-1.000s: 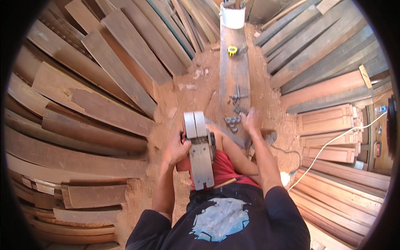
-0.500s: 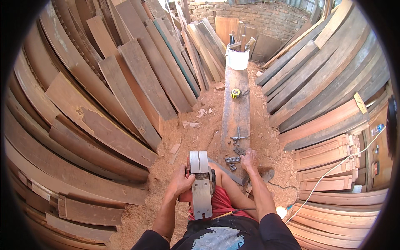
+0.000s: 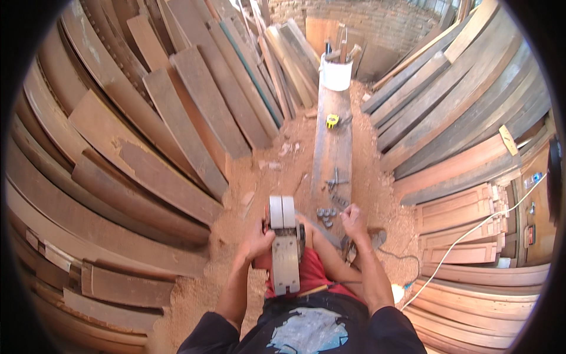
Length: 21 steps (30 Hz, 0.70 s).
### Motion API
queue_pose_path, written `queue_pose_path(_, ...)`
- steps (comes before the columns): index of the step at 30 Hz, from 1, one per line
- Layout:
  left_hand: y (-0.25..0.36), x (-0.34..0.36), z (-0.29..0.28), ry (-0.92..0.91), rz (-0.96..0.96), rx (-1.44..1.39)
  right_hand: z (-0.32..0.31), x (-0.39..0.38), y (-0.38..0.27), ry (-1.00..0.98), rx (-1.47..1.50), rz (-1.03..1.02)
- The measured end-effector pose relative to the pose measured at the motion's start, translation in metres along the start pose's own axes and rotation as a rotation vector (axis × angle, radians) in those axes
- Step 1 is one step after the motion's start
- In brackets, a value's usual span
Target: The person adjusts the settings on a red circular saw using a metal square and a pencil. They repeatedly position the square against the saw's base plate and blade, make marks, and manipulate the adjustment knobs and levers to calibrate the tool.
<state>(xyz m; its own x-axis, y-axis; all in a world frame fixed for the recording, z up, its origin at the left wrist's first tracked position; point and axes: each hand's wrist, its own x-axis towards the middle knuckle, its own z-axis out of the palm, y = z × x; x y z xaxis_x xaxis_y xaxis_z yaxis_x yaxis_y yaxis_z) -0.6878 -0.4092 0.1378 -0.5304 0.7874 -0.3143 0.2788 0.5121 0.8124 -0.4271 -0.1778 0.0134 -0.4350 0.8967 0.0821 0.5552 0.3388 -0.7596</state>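
Note:
My left hand (image 3: 257, 239) is closed around the side of an electric hand planer (image 3: 286, 259), held over my lap with its flat metal sole facing up. My right hand (image 3: 354, 222) is closed with the fingers drawn together, just off the near end of a long plank bench (image 3: 333, 147); whatever it may pinch is too small to make out. Beside it on the bench lie several small metal parts (image 3: 325, 213), and slightly farther off a T-shaped metal tool (image 3: 336, 179). A yellow tape measure (image 3: 332, 121) rests midway along the bench.
A white bucket (image 3: 336, 75) of tools stands at the bench's far end. Wooden boards (image 3: 206, 100) lean along the left, with more timber (image 3: 454, 112) stacked on the right. A pale cable (image 3: 454, 255) runs down the right side. Shavings (image 3: 283, 141) cover the floor.
My right hand has drawn back a little from the metal parts, its fingers curled tighter. The left hand keeps its hold on the planer. The whole view has shifted slightly.

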Motion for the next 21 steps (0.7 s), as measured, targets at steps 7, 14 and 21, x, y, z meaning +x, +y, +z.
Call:
queue_pose_path(7,-0.011,-0.006,-0.009,-0.093,-0.020,-0.125,-0.033,-0.073,-0.015,-0.182,0.799,0.407)
queue_pose_path(14,0.007,-0.013,-0.002,0.096,0.073,-0.257,-0.035,-0.113,-0.036,-0.201,0.780,0.356)
queue_pose_path(21,0.007,-0.019,0.012,0.450,0.370,-0.401,-0.051,-0.099,-0.105,-0.161,1.291,0.315)
